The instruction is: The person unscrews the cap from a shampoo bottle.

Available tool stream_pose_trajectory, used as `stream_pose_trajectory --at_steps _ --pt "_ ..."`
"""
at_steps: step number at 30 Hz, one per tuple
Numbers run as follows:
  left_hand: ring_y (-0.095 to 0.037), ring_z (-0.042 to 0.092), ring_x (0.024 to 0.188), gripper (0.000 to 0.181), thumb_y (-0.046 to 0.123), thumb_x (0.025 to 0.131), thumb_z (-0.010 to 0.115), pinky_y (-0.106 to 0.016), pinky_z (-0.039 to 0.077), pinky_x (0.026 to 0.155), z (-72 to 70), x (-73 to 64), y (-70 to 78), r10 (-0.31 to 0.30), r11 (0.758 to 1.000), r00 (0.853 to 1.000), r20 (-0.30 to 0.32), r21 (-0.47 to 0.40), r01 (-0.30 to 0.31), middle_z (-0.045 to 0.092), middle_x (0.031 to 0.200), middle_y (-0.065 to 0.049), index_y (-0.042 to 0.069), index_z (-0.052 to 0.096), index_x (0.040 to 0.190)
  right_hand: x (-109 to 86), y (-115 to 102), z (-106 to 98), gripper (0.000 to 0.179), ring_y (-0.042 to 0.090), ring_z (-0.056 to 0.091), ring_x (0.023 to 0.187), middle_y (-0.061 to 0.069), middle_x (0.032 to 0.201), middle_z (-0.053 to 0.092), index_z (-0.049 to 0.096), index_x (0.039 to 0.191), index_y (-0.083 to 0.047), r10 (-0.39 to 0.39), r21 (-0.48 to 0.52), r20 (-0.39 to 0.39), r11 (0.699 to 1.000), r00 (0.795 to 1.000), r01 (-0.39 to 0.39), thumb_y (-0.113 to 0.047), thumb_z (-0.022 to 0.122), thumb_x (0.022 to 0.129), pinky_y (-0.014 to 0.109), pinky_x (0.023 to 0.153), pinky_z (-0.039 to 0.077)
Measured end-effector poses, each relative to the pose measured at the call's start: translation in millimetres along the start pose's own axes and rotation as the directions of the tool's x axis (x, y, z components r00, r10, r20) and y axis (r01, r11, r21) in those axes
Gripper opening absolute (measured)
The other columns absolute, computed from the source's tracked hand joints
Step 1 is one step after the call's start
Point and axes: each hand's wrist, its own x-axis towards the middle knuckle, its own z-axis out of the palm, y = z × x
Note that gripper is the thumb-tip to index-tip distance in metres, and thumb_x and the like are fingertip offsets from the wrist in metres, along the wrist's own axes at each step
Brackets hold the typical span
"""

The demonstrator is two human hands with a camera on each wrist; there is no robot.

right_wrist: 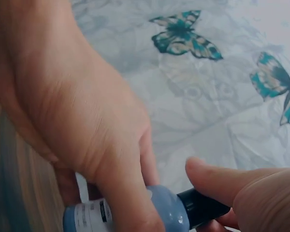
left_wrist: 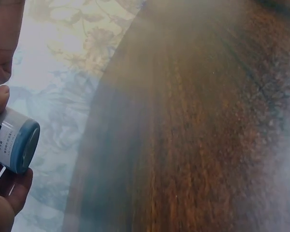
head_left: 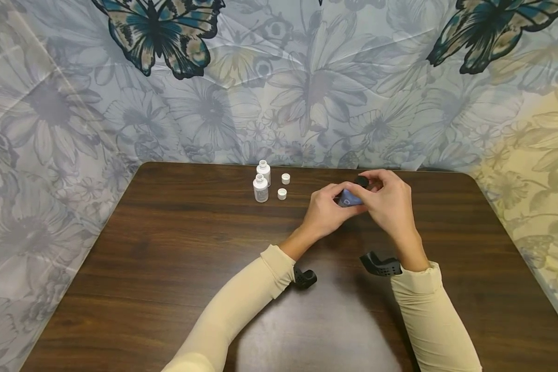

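Observation:
A blue bottle with a white label (head_left: 347,199) is gripped by my left hand (head_left: 323,211) above the far right of the table. Its black cap (right_wrist: 200,208) sits at the bottle's neck, with the thumb and fingers of my right hand (head_left: 390,202) pinching it. The bottle lies tilted between both hands in the right wrist view. In the left wrist view, the bottle's base (left_wrist: 29,147) faces outward, with a thumb and fingers around its body. Part of the bottle is hidden behind the hands.
Two uncapped white bottles (head_left: 261,189) (head_left: 263,172) stand near the table's back edge. Beside them lie two small white caps (head_left: 282,194) (head_left: 285,179). A patterned cloth with butterflies (head_left: 316,88) hangs behind the dark wooden table (head_left: 176,258).

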Motion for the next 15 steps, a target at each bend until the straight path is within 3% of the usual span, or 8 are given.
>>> stream_pose_trajectory --at_steps 5,9,15 --pt "-0.003 0.063 0.081 0.037 0.038 0.078 0.09 -0.011 0.049 0.068 -12.4 -3.9 0.7 -0.029 0.999 0.999 -0.018 -0.033 0.029 0.073 0.095 0.003 0.026 0.075 0.11 -0.1 -10 7 0.04 0.014 0.053 0.073 0.015 0.099 0.072 0.078 0.111 -0.005 -0.036 0.043 -0.031 0.998 0.999 0.038 -0.032 0.087 0.083 0.014 0.061 0.036" --pt "-0.004 0.065 0.087 0.041 0.037 0.078 0.09 -0.018 0.055 0.073 -22.3 -6.3 1.8 -0.014 0.999 1.0 -0.027 -0.038 0.013 0.074 0.102 0.001 0.024 0.075 0.113 -0.5 -17 10 0.036 0.01 0.05 0.069 0.013 0.098 0.073 0.079 0.108 -0.006 -0.056 0.073 -0.056 0.996 0.997 0.06 -0.029 0.088 0.081 0.015 0.058 0.037" --pt "-0.005 0.065 0.091 0.045 0.036 0.078 0.09 -0.028 0.059 0.078 -35.7 -13.0 3.3 0.008 0.999 1.0 -0.02 -0.035 -0.009 0.075 0.106 0.001 0.022 0.074 0.118 -3.6 -24 10 0.035 0.012 0.05 0.067 0.011 0.094 0.072 0.078 0.107 -0.005 -0.083 0.082 -0.022 0.993 0.996 0.084 -0.027 0.088 0.081 0.017 0.057 0.038"
